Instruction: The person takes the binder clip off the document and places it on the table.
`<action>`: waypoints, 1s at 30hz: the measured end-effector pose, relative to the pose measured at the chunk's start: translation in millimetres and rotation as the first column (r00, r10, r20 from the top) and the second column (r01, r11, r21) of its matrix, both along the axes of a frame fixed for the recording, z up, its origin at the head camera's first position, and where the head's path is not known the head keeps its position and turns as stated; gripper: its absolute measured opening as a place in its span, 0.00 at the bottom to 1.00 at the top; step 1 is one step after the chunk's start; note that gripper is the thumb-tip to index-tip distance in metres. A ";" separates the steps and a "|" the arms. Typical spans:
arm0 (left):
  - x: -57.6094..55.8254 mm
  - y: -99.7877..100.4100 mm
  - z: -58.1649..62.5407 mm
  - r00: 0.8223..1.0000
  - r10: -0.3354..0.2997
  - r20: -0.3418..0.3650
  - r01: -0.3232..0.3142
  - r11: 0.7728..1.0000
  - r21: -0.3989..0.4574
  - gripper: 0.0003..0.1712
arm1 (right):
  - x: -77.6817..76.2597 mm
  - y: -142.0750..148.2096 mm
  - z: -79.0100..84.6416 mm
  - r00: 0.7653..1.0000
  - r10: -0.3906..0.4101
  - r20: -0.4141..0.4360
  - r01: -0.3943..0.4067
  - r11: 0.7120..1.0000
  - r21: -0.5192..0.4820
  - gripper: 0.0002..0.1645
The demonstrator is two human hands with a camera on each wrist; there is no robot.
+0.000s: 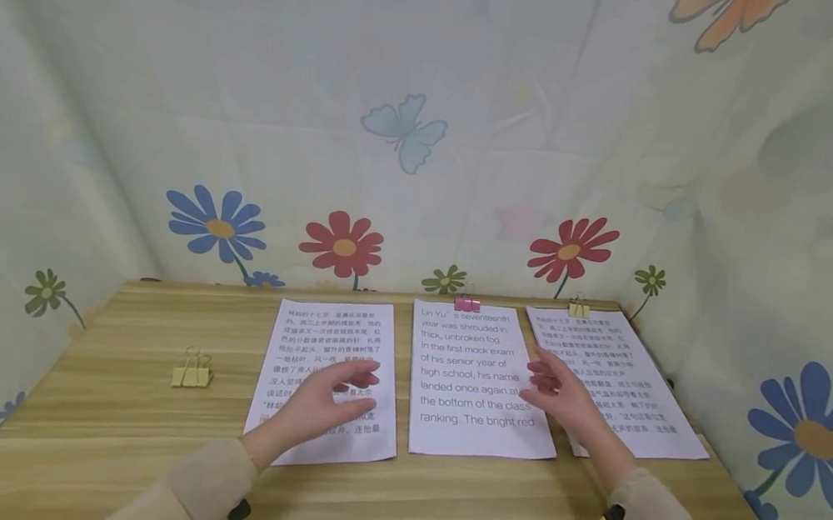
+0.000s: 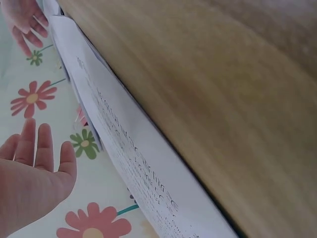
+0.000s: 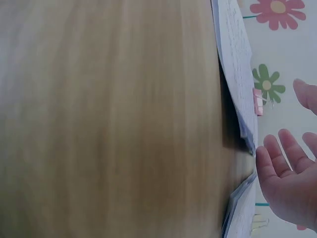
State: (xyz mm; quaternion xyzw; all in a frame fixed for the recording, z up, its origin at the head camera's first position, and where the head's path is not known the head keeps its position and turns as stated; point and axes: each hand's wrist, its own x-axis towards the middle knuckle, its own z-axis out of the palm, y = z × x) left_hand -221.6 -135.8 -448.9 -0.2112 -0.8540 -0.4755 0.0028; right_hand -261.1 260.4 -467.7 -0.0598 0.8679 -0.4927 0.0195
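Three stacks of printed paper lie on the table. Above the left stack (image 1: 330,327), which has no clip on it, hovers my left hand (image 1: 320,401) with its fingers loosely bent and nothing in them. A pink binder clip (image 1: 467,304) grips the top edge of the middle stack (image 1: 462,373), printed in English. Over the gap between that stack and the right stack (image 1: 631,381) is my right hand (image 1: 565,396), relaxed and holding nothing. The right stack carries a yellow binder clip (image 1: 579,309) at its top. In the left wrist view, the left hand (image 2: 37,178) shows apart from the paper.
A loose yellow binder clip (image 1: 192,375) sits on the wooden table (image 1: 107,423), left of the left stack. A cloth backdrop (image 1: 287,114) with flowers and a butterfly hangs behind the table and along both sides.
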 end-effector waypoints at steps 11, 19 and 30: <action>0.6 5.7 -0.8 1.000 -0.020 0.023 0.020 0.999 -0.026 0.29 | -5.6 13.8 1.8 0.997 0.046 0.064 -0.048 0.998 0.031 0.54; 0.4 8.7 -2.9 0.999 -0.040 0.007 0.041 0.999 -0.035 0.29 | -9.1 14.3 -4.3 0.992 0.021 0.125 -0.029 0.997 0.067 0.56; -2.7 9.6 -4.9 0.998 -0.061 -0.019 0.060 0.997 -0.048 0.29 | -9.8 8.6 -11.0 0.993 -0.022 0.115 0.010 0.995 0.103 0.58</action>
